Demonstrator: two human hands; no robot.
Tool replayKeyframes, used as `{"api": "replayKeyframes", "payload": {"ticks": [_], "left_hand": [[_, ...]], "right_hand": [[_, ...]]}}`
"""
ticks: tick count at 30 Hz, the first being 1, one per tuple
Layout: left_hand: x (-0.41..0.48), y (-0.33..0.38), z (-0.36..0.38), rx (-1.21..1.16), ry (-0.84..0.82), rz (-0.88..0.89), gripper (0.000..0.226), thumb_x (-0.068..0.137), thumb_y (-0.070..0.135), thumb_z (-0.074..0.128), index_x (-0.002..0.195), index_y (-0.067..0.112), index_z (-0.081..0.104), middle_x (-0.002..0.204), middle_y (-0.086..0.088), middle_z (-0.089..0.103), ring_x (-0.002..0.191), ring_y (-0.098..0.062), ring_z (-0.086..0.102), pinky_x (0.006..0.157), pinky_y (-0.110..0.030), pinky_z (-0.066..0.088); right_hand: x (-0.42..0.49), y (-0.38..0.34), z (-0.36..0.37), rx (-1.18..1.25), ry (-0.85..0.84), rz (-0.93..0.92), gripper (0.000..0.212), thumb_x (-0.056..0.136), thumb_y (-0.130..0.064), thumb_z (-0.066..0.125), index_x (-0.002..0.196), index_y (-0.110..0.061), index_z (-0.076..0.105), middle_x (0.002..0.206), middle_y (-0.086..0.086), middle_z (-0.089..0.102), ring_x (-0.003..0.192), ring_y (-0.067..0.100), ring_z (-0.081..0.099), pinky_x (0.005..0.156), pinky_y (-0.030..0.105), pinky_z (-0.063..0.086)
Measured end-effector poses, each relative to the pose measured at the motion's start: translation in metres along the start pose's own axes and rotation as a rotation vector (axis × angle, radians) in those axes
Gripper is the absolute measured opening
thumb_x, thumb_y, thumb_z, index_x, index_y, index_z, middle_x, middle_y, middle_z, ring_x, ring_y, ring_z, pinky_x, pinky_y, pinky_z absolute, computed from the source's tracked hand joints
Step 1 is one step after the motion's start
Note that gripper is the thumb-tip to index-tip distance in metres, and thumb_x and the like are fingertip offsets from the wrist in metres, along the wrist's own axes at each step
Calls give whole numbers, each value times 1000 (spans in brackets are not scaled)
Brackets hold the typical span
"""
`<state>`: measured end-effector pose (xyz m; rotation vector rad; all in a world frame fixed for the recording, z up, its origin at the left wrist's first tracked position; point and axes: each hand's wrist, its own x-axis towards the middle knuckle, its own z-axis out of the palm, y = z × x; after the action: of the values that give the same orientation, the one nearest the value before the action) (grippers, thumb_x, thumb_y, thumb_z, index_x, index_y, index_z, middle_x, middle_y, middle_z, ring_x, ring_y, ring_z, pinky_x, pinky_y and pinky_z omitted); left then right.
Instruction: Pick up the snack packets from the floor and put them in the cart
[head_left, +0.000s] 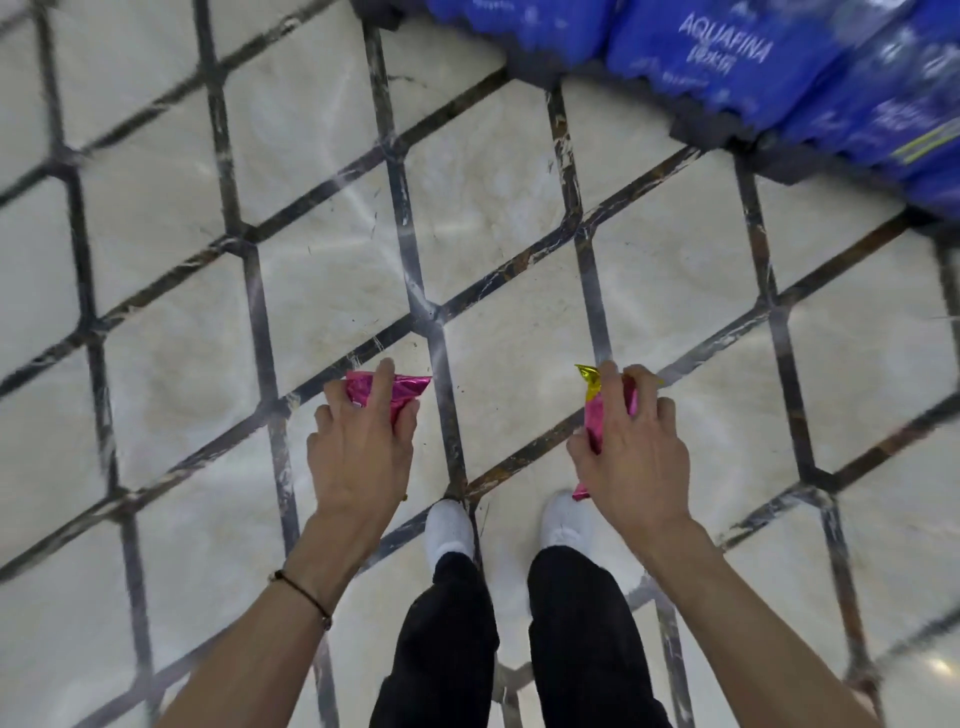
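Note:
My left hand (361, 447) grips a shiny pink snack packet (402, 389), with the fingers curled over its top. A pink packet with a yellow end (592, 405) is held in my right hand (631, 452), its lower tip poking out below the palm. Both hands are held out above the tiled floor in front of my feet. No cart is in view.
The floor (493, 234) is pale marble tile with dark diagonal strips. Blue wrapped packs of bottled water (727, 57) stand on the floor at the top right. My white shoes (449, 530) and black trousers are below the hands.

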<state>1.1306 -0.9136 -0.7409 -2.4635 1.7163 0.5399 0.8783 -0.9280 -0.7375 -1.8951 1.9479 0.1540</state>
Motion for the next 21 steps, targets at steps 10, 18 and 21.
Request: {"api": "replayKeyframes", "payload": {"ticks": [10, 18, 21], "left_hand": [[-92, 64, -245, -89, -22, 44, 44, 101, 49, 47, 140, 32, 38, 120, -15, 43, 99, -40, 54, 71, -46, 50], [-141, 60, -358, -200, 42, 105, 44, 100, 54, 42, 139, 35, 37, 119, -11, 43, 99, -36, 59, 76, -48, 56], [-152, 61, -388, -185, 80, 140, 45, 101, 52, 40, 142, 34, 36, 120, -11, 45, 101, -35, 60, 77, -46, 56]], "right_hand": [[-112, -80, -232, -13, 74, -55, 75, 82, -25, 63, 148, -18, 28, 147, 12, 33, 103, 37, 49, 60, 44, 57], [-169, -80, -350, 57, 188, 29, 76, 86, -33, 63, 150, -26, 23, 148, 5, 31, 110, 35, 50, 68, 42, 57], [-185, -86, -383, 53, 242, 61, 79, 84, -31, 64, 151, -27, 22, 149, 4, 32, 110, 35, 50, 72, 41, 54]]}}
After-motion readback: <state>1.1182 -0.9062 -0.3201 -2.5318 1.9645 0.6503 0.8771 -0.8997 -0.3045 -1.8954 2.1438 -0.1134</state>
